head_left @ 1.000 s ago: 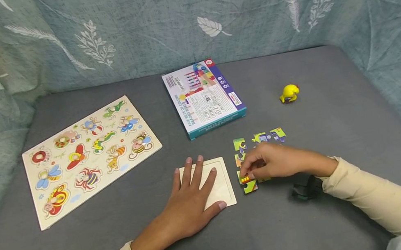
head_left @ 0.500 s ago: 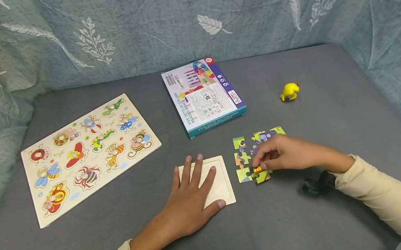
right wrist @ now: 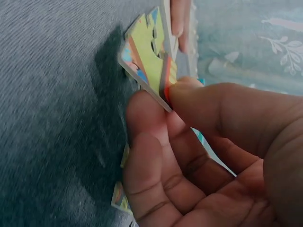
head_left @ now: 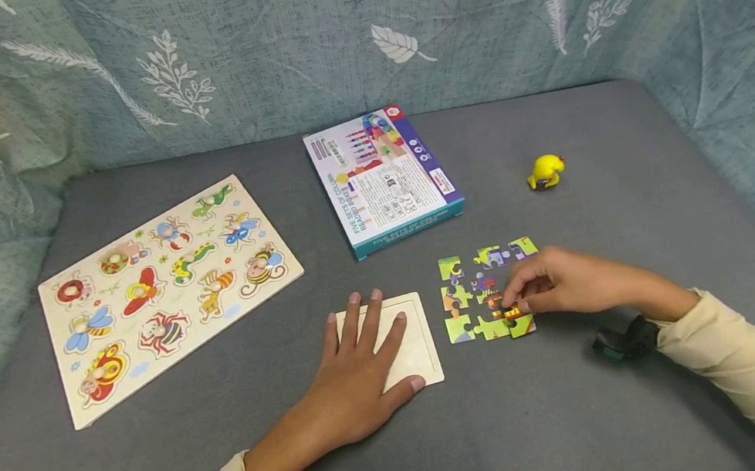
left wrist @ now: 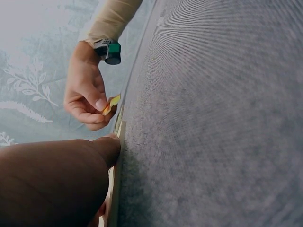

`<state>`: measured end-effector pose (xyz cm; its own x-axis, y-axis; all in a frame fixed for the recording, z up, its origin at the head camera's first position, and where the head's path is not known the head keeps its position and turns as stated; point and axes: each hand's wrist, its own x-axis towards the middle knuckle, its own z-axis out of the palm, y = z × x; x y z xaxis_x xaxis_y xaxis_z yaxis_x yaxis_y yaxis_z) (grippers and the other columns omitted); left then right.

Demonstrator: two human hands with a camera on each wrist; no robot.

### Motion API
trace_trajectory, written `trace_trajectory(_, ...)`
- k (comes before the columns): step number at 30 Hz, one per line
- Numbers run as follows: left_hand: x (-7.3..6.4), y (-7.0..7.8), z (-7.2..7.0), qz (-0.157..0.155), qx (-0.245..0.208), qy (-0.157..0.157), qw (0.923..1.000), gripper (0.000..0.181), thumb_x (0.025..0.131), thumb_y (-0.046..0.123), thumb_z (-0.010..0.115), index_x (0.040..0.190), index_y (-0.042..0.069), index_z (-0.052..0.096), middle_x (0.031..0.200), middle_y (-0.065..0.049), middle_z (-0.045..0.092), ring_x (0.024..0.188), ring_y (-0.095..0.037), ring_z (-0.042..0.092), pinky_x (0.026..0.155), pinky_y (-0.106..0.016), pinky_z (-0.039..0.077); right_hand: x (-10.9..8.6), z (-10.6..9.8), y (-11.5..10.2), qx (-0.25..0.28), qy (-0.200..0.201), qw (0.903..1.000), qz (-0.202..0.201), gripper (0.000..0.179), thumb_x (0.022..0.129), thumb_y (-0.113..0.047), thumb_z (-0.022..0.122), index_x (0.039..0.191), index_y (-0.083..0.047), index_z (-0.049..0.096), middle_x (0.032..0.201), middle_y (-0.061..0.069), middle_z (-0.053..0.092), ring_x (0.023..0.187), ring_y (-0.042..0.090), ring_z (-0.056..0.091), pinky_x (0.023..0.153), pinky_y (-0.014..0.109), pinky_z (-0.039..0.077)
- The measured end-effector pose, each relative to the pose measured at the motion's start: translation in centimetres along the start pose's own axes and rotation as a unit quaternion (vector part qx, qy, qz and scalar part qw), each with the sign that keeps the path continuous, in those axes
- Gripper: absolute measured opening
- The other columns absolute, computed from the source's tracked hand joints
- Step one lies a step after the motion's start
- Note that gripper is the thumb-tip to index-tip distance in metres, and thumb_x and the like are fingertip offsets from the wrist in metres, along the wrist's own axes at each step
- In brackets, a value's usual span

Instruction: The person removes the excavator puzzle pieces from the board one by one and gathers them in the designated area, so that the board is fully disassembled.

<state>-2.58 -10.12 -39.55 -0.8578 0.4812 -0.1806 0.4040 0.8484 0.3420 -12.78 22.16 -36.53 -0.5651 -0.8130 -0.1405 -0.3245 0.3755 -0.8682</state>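
Note:
My left hand (head_left: 360, 389) lies flat with spread fingers on a small pale wooden tray (head_left: 423, 343), covering much of it. To its right, my right hand (head_left: 558, 285) pinches a jigsaw piece (right wrist: 147, 52) between thumb and fingers. That piece is yellow-green with a red and yellow strip and blue bits. In the head view it sits at the near right corner of a loose group of jigsaw pieces (head_left: 460, 329). In the left wrist view the held piece (left wrist: 113, 105) appears tilted. My right fingers hide part of the group.
At the left lies a wooden insect peg puzzle board (head_left: 80, 401). A beaded-column toy box (head_left: 389, 187) lies behind the tray. Farther right stands a small yellow toy chick (head_left: 546, 169). A leaf-patterned cloth (head_left: 300, 50) hangs behind the grey table (head_left: 554, 433).
The right hand has moved to the right along the near row, carrying the pinched jigsaw piece, uncovering more of the pieces. The left hand has stayed on the wooden tray.

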Motion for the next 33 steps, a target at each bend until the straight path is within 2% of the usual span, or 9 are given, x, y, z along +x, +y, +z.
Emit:
trace_trajectory(3,0.0,0.0,-0.1,0.001,-0.002,0.000,1.0000,0.077,0.097,0.060,0.045,0.155,0.013,0.027,0.161,-0.016,-0.005,0.144,-0.034,-0.017,0.110,-0.059,-0.007,-0.2,-0.2,0.2,-0.003,-0.004,1.0000,-0.005,0.015,0.091,0.005,0.063,0.101,-0.001,0.072,0.095,0.003,0.067,0.076,0.010,0.058,0.066,0.026,0.051)
trace_trajectory(9,0.1,-0.1,0.0,0.002,-0.002,-0.005,1.0000,0.077,0.097,0.060,0.044,0.155,0.014,0.026,0.161,-0.015,-0.007,0.144,-0.033,-0.018,0.110,-0.059,-0.008,-0.6,-0.6,0.1,0.000,-0.005,0.9998,0.022,0.015,0.091,0.003,0.064,0.103,-0.001,0.072,0.097,0.003,0.067,0.078,0.012,0.060,0.070,0.027,0.051)
trace_trajectory(18,-0.1,-0.2,0.1,0.002,-0.003,0.002,1.0000,0.076,0.097,0.060,0.044,0.155,0.014,0.027,0.161,-0.016,-0.006,0.144,-0.034,-0.018,0.110,-0.059,-0.008,-1.0,-1.0,0.2,-0.007,-0.017,0.9994,0.030,0.014,0.089,0.005,0.065,0.099,-0.001,0.072,0.087,0.000,0.068,0.072,0.009,0.060,0.065,0.027,0.052)
trace_trajectory(25,0.0,-0.1,0.0,0.006,-0.004,0.001,1.0000,0.076,0.097,0.060,0.044,0.155,0.013,0.027,0.161,-0.017,-0.005,0.144,-0.035,-0.017,0.110,-0.060,-0.007,-1.0,-1.2,-0.3,-0.022,-0.013,0.9981,0.056,0.014,0.089,0.003,0.066,0.102,-0.001,0.072,0.095,0.001,0.069,0.078,0.012,0.062,0.070,0.027,0.053)
trace_trajectory(33,-0.1,-0.3,0.1,0.003,-0.002,0.001,1.0000,0.076,0.096,0.059,0.046,0.155,0.013,0.028,0.161,-0.016,-0.004,0.145,-0.034,-0.016,0.110,-0.060,-0.006,-1.0,-1.3,-0.5,-0.014,-0.009,0.9982,0.058,0.015,0.091,0.001,0.066,0.105,0.001,0.070,0.101,0.004,0.069,0.085,0.016,0.065,0.075,0.028,0.053)
